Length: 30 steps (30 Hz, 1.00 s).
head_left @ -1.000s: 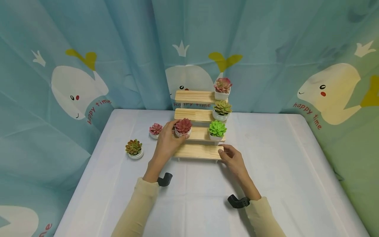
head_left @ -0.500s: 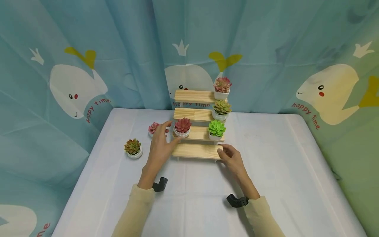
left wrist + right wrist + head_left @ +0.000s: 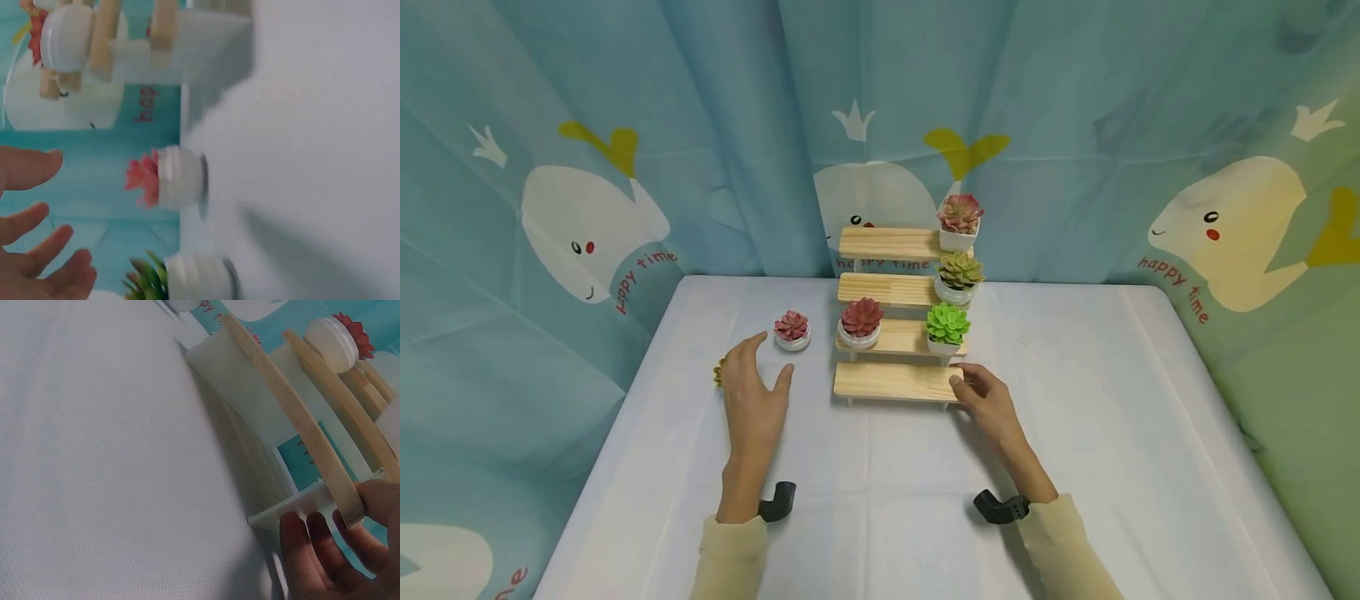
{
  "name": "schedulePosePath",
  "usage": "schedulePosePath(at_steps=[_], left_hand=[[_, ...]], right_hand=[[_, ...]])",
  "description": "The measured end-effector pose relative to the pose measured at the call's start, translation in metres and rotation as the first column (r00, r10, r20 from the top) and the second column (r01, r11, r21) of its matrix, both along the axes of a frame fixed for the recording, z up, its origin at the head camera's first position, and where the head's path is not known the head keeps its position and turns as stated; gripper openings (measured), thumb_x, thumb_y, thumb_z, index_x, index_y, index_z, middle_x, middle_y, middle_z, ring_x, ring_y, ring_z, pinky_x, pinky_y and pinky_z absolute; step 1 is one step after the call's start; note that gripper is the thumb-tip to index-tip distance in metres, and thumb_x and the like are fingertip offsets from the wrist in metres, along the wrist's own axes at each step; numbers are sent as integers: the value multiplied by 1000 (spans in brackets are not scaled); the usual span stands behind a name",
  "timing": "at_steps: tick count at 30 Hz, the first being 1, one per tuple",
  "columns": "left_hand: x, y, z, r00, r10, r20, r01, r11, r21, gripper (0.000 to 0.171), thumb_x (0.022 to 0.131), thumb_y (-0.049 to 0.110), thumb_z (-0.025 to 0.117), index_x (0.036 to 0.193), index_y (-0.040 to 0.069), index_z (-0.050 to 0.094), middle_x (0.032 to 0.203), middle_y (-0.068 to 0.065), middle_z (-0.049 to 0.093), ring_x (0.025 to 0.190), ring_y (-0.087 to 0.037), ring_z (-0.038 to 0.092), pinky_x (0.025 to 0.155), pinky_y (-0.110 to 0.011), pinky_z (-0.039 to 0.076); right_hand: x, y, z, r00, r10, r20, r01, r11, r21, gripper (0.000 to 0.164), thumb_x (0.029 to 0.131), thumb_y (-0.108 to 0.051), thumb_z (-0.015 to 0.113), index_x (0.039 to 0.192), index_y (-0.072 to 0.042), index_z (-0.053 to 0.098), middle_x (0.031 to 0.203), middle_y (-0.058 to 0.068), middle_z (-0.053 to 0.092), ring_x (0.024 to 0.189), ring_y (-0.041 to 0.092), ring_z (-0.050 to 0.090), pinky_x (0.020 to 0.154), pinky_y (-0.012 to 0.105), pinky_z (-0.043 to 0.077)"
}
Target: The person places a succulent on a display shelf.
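My left hand [image 3: 755, 408], fingers spread and holding nothing, hovers over the left of the table. Beneath it a brownish-green succulent [image 3: 147, 278] in a white pot is mostly hidden in the head view. Just beyond stands a small pink succulent [image 3: 792, 330] in a white pot. My right hand [image 3: 992, 406] grips the right end of the lowest step of a tiered wooden plant stand [image 3: 895, 381], thumb on top and fingers underneath. On the stand's second step from the bottom, a dark red succulent [image 3: 861, 322] sits left and a bright green succulent [image 3: 947, 327] right.
An olive-green succulent [image 3: 958, 277] and a pink-green succulent [image 3: 959, 222] stand at the right ends of the upper steps. A blue curtain [image 3: 737, 150] with whale prints hangs behind the white table [image 3: 1075, 400].
My left hand has let go of the dark red succulent on the stand and moved left and nearer, over the brownish-green one. The right hand stays at the lowest step.
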State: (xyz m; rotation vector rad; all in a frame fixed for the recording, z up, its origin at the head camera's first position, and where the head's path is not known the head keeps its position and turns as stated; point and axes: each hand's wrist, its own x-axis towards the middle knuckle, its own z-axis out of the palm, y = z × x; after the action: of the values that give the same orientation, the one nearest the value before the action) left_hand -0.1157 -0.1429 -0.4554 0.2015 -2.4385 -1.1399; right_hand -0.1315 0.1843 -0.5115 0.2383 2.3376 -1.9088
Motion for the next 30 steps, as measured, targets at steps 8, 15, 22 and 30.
schedulePosePath(at_steps=[8, 15, 22, 30], left_hand=[[11, -15, -12, 993, 121, -12, -122, 992, -26, 62, 89, 0, 79, 145, -3, 52, 153, -27, 43, 145, -45, 34, 118, -62, 29], [12, -27, -18, 981, 174, 83, -177, 984, 33, 74, 88, 1, 81, 151, -4, 44, 158, -32, 33, 149, -49, 27, 118, -67, 25], [8, -37, -25, 972, 149, 182, -171, 980, 107, 83, 89, 4, 80, 158, -1, 35, 159, -31, 29, 150, -49, 28, 125, -66, 25], [4, -44, -30, 959, 114, 260, -159, 974, 159, 89, 89, 5, 80, 162, -1, 28, 158, -33, 30, 151, -50, 32, 126, -65, 27]], right_hand=[[0, 0, -3, 1000, -4, -6, 3, 1000, -17, 41, 104, -22, 66, 139, -1, 61, 130, 27, 65, 94, 3, 64, 79, 17, 58], [0, 0, -2, 1000, -3, -7, 3, 1000, -25, 42, 104, -22, 66, 140, 0, 61, 132, 27, 64, 95, 2, 64, 80, 17, 58], [1, 0, -2, 1000, -1, -4, 1, 999, -32, 42, 105, -23, 66, 140, -1, 60, 134, 26, 63, 99, 6, 64, 81, 18, 58], [2, 0, -1, 1000, 5, -12, -5, 1000, -24, 42, 105, -23, 65, 140, -1, 60, 133, 25, 63, 98, 5, 64, 81, 19, 58]])
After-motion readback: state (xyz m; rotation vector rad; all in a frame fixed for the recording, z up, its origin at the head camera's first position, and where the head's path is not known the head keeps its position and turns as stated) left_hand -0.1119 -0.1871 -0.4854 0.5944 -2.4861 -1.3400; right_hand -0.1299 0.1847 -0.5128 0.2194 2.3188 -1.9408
